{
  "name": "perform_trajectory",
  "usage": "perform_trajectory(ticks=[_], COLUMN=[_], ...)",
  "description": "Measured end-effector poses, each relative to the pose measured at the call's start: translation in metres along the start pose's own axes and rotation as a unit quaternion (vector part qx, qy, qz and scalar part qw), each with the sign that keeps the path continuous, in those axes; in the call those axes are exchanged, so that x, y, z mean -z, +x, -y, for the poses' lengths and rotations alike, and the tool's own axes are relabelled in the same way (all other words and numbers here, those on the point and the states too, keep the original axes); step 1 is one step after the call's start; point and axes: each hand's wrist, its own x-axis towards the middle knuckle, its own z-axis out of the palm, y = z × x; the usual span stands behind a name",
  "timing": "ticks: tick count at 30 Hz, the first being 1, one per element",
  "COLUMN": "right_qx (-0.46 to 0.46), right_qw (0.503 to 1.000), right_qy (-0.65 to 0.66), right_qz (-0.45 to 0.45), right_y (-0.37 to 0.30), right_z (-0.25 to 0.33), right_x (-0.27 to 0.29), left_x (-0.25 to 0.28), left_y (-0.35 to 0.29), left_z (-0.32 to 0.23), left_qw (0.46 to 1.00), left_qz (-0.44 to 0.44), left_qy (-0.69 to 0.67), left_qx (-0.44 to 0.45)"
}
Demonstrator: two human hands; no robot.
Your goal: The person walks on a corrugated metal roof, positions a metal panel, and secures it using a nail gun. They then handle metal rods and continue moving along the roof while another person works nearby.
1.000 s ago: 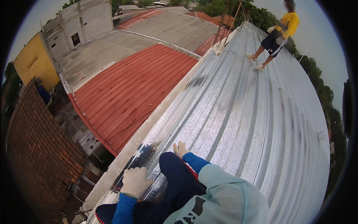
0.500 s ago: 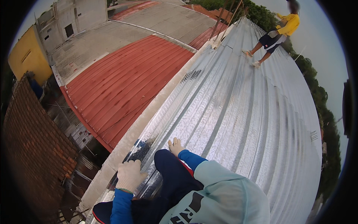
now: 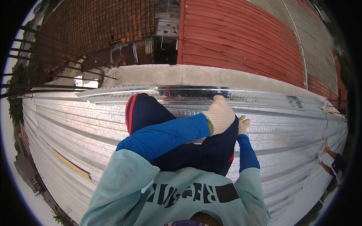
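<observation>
My left hand (image 3: 221,116), in a white knit glove with a green cuff edge, is in front of my bent right knee, over the shiny metal strip (image 3: 188,93) along the roof edge. One finger or the thumb points toward the strip; the other fingers are hidden behind the hand. Beyond that knee, my right hand (image 3: 244,125), also gloved, rests on the corrugated metal roofing (image 3: 279,130) with its fingers apart. I see nothing held in it. Blue sleeves cover both forearms.
A rough concrete ledge (image 3: 151,75) borders the metal roof, with a drop beyond it. Past this lie a red metal roof (image 3: 241,37) and a tiled roof (image 3: 94,30). Dark rods (image 3: 56,77) jut in at the left. Another person (image 3: 337,164) is on the roofing at far right.
My view has swung left and downward, so the roof edge now runs across it. My left hand has moved across toward my right knee. The other person now shows at the far right rim.
</observation>
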Motion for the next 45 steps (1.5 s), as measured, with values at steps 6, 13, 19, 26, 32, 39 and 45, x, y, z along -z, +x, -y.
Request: perform_trajectory(ticks=[6, 13, 19, 26, 32, 39, 45], right_qx=[-0.122, -0.042, 0.017, -0.02, -0.072, -0.05, -0.054], right_qw=[0.9, 0.998, 0.997, 0.998, 0.992, 0.997, 0.995], right_qy=[0.419, -0.024, -0.08, -0.058, 0.078, -0.009, 0.07], right_qz=[-0.017, 0.032, 0.001, 0.019, 0.065, 0.065, 0.049], right_y=[0.023, 0.036, 0.007, -0.003, -0.025, -0.018, -0.02], right_z=[-0.049, -0.049, -0.019, 0.024, 0.051, 0.038, 0.054], right_x=[-0.033, -0.028, -0.005, 0.02, 0.048, 0.028, 0.041], left_x=[0.005, -0.013, -0.009, 0.01, -0.006, 0.001, -0.007], left_y=[-0.006, -0.026, -0.05, -0.04, -0.029, -0.023, -0.028], left_z=[-0.009, 0.002, 0.01, 0.007, 0.0, -0.007, -0.005], left_qw=[0.995, 0.993, 0.998, 0.997, 0.999, 0.998, 0.998], left_qz=[0.014, 0.013, -0.033, -0.056, 0.007, -0.003, 0.009], left_qy=[-0.08, -0.079, -0.01, -0.05, -0.011, -0.004, -0.004], left_qx=[0.056, 0.085, 0.061, 0.015, -0.036, -0.069, -0.054])
